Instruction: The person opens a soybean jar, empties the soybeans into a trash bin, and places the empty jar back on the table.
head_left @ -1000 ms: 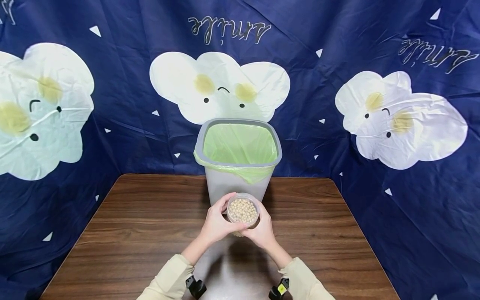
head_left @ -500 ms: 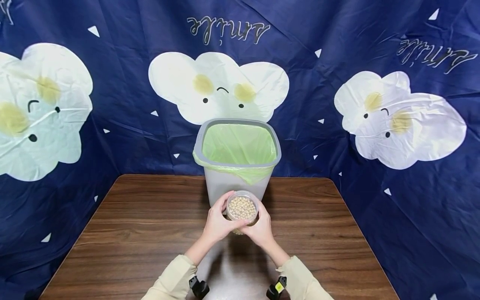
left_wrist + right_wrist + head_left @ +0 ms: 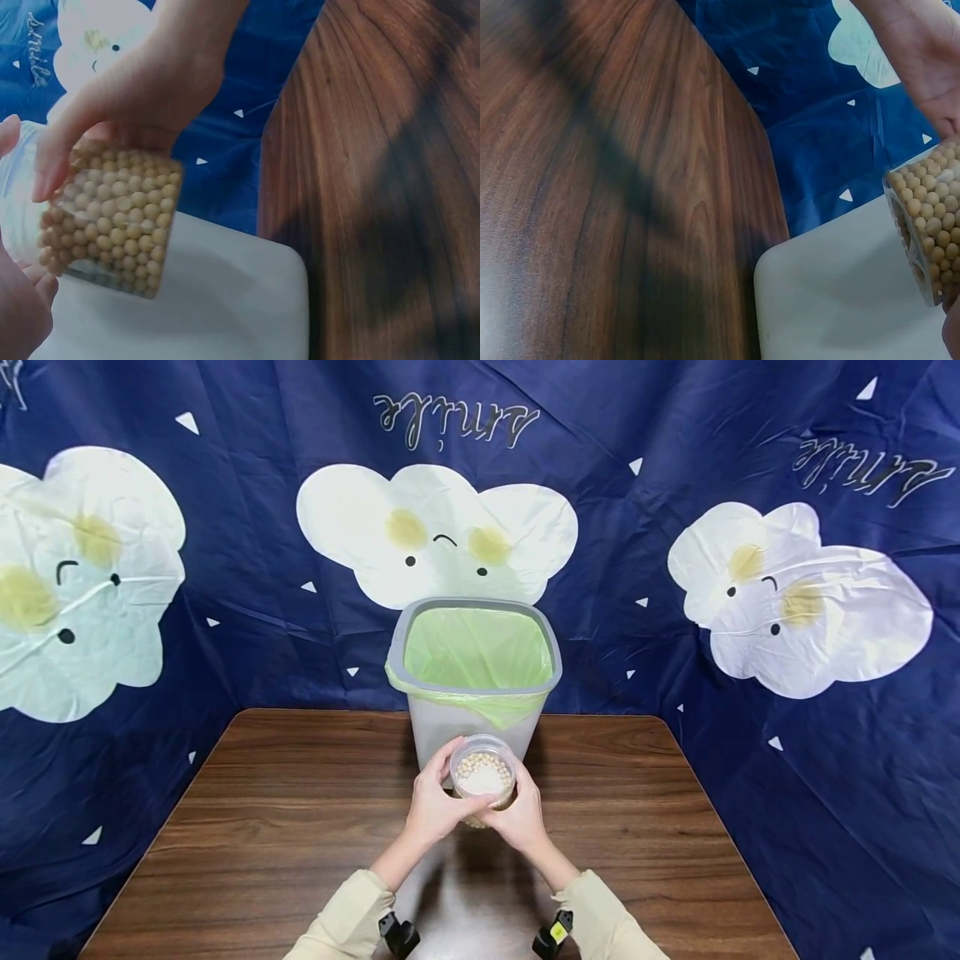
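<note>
Both forearms come in from the near side in cream sleeves (image 3: 341, 906) and converge at the middle of the table (image 3: 300, 802), with black wrist cameras (image 3: 553, 939) on the inner side of each wrist. The left hand (image 3: 437, 802) curves round the left side of a clear plastic jar (image 3: 112, 217) and the right hand (image 3: 522, 814) round its right side, so both have firm hold of it. Their fingers are spread only as wide as the jar's body, and the thumbs come together across its near side, the left one above the right.

The jar is held at the centre, just on the near side of a grey waste bin (image 3: 450, 727), and looks raised off the wood, with the bin's wall behind it in both wrist views. The bin stands at the far middle of the table, its wide opening lined with a pale green bag (image 3: 480, 647) folded over the rim. Broad stretches of wood run from the bin and arms out to the left and right edges, which splay apart toward the near side; a blue backdrop (image 3: 615, 635) rises beyond the far edge and along both sides.

The jar's mouth points up and its base down, its long axis close to vertical. Pale round beans (image 3: 472, 766) fill most of it, stopping below the rim; whether a clear lid covers them cannot be told.
</note>
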`<action>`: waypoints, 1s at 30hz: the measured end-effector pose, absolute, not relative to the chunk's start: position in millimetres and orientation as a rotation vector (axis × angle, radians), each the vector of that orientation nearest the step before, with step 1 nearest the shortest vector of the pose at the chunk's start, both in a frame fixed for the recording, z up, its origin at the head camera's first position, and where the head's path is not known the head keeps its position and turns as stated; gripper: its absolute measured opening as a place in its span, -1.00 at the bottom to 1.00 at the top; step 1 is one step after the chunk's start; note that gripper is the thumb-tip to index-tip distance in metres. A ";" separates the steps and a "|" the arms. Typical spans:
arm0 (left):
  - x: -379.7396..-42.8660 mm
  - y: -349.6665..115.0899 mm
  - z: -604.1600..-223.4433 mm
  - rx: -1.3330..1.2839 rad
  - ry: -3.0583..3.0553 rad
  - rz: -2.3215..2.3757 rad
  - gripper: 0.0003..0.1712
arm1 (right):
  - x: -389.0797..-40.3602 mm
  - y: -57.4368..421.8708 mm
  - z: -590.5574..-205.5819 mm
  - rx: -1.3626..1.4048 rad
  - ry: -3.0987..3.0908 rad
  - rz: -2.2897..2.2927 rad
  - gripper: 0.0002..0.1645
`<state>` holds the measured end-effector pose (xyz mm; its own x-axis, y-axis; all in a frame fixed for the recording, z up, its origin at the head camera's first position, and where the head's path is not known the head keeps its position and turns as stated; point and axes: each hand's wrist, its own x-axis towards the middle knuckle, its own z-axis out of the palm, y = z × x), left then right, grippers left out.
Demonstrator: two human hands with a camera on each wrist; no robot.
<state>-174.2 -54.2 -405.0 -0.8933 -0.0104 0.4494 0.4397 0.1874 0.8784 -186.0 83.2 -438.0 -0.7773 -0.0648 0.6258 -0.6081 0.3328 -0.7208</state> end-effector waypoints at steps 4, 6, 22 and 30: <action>-176.1 -58.3 -403.7 -0.401 -2.077 -1.797 -0.11 | -185.0 84.4 -440.1 0.545 -2.132 1.507 -0.08; -176.6 -61.8 -403.1 -0.390 -2.073 -1.802 -0.11 | -185.1 85.1 -441.1 0.526 -2.140 1.540 -0.09; -193.4 -125.2 -440.8 -0.217 -2.177 -1.572 -0.01 | -186.7 99.0 -442.5 0.505 -2.106 1.596 -0.05; -189.2 -157.9 -448.1 -0.079 -2.232 -1.454 -0.03 | -185.8 105.4 -443.3 0.497 -2.125 1.593 -0.05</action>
<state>-189.2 -157.9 -448.1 -0.8868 -0.2038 0.4147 0.2970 0.4363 0.8494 -185.8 105.4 -443.3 -0.8404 -0.0247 0.5415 -0.5267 0.2732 -0.8050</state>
